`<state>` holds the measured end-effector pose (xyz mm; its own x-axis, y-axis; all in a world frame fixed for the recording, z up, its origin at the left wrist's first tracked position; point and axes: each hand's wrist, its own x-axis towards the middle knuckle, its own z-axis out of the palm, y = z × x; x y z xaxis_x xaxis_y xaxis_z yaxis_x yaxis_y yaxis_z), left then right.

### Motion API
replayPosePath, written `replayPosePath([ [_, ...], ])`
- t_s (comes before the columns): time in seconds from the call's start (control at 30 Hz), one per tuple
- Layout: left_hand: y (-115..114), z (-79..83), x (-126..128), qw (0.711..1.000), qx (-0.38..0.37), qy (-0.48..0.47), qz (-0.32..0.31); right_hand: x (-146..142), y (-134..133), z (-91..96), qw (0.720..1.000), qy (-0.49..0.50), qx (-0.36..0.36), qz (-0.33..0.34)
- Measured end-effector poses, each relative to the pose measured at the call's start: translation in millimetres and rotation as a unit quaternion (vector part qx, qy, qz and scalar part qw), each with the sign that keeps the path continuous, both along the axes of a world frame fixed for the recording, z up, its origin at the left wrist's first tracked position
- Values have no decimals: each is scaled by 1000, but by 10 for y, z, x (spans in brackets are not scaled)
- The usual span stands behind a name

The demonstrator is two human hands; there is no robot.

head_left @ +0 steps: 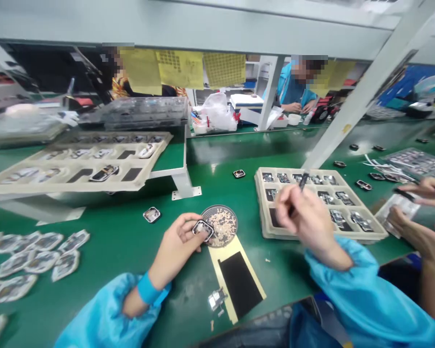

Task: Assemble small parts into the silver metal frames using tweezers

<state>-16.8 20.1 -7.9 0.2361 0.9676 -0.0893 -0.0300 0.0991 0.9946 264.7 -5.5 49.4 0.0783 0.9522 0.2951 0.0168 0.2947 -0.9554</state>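
My left hand, with a blue band at the wrist, pinches a small rounded-square watch case between thumb and fingers. It is held over the left edge of a round dark dish filled with tiny pale and dark pieces. My right hand is closed around a slim black tool whose upper end points up. The fist hovers in front of a cream compartment tray of silver metal parts and hides some of its compartments. Another watch case lies on the green table left of the dish.
A yellow strip with a black pad extends below the dish, beside a silver metal part. Several watch parts in pale holders lie at left. A raised shelf carries another tray. At right, a co-worker's hands hold something pale.
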Motion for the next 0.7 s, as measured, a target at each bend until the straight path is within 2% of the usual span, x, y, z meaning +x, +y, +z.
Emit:
replayPosePath([
  [0.03,-6,-13,0,1000,-1,3,-6,168,53,52,994,-72,21,-79],
  [0.07,-13,-24,-4,1000,0,13,-12,333,123,74,978,-164,36,-126],
  [0.1,-20,-32,-9,1000,4,26,-17,482,204,67,954,-262,34,-143],
  [0.17,-26,-40,-18,998,11,49,-23,701,370,-12,895,-437,-15,-90],
  [0.2,-25,-41,-21,998,11,55,-23,765,443,-67,866,-492,-37,-74],
  [0.27,-16,-39,-21,998,8,60,-21,813,558,-161,827,-555,-70,-60],
  [0.33,-3,-30,-16,998,2,61,-12,799,636,-191,804,-584,-94,-64],
  [0.47,1,-3,-21,998,-11,52,15,773,713,-73,757,-640,-118,-51],
  [0.53,-11,12,-33,999,-14,35,20,769,705,14,760,-641,-98,-46],
  [0.6,-26,24,-44,1000,-11,7,18,716,661,88,786,-613,-65,-47],
  [0.63,-32,29,-49,1000,-10,-10,15,655,625,115,807,-587,-47,-48],
  [0.7,-37,33,-56,999,-9,-39,9,446,535,139,872,-488,-1,-47],
])
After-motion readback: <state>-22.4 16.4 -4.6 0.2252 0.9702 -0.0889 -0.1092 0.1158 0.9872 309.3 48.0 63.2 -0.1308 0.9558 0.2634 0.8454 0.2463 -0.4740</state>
